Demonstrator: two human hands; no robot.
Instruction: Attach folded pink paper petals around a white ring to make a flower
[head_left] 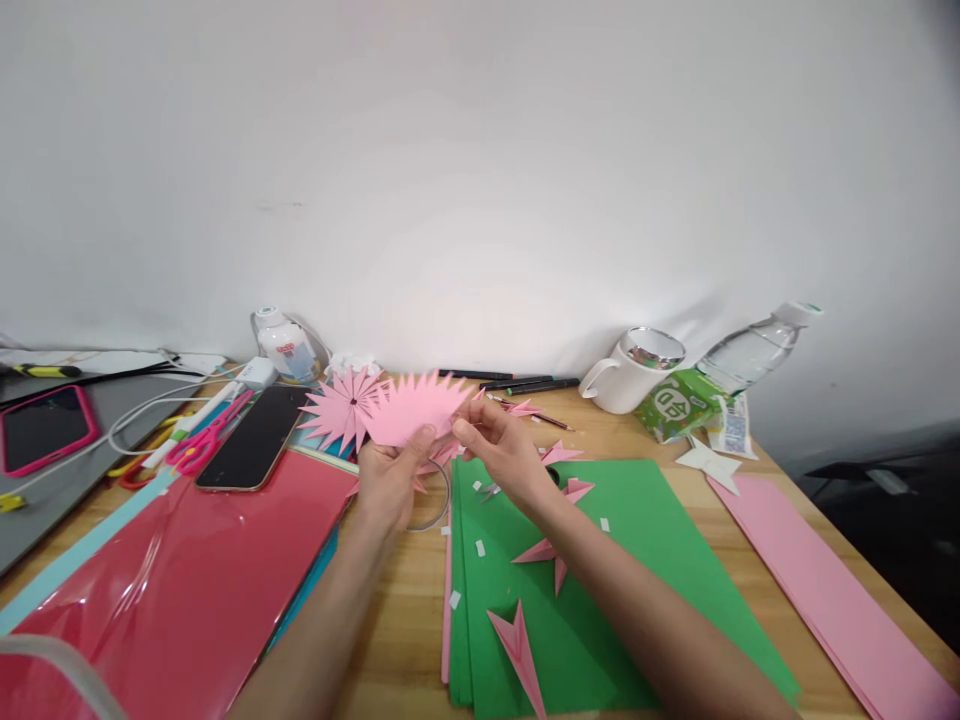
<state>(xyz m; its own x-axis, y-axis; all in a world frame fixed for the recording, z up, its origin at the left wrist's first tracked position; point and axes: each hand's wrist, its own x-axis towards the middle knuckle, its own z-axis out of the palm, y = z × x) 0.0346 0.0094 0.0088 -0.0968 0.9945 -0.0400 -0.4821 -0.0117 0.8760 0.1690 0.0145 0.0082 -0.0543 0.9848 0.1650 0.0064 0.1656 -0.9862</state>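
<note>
A pink spiky paper fan [416, 408] with a row of pointed tips is up in front of me above the table. My left hand [386, 480] grips its lower edge, thumb on the near face. At its right end, my right hand [495, 440] pinches the edge between thumb and fingers; anything small between those fingertips is hidden. Behind it to the left rests a round pink paper star [352, 405] with many points. Smaller folded pink star pieces [517, 655] lie on green paper sheets [637, 600] under my right forearm, among small white paper bits [481, 548].
Left are a red sheet pack [180, 590], a black phone [251, 440], pink scissors [202, 445] and a white bottle [289, 345]. Black pens [532, 385] lie by the wall. Right are a white mug [626, 375], a water bottle [757, 350] and pink paper strips [832, 600].
</note>
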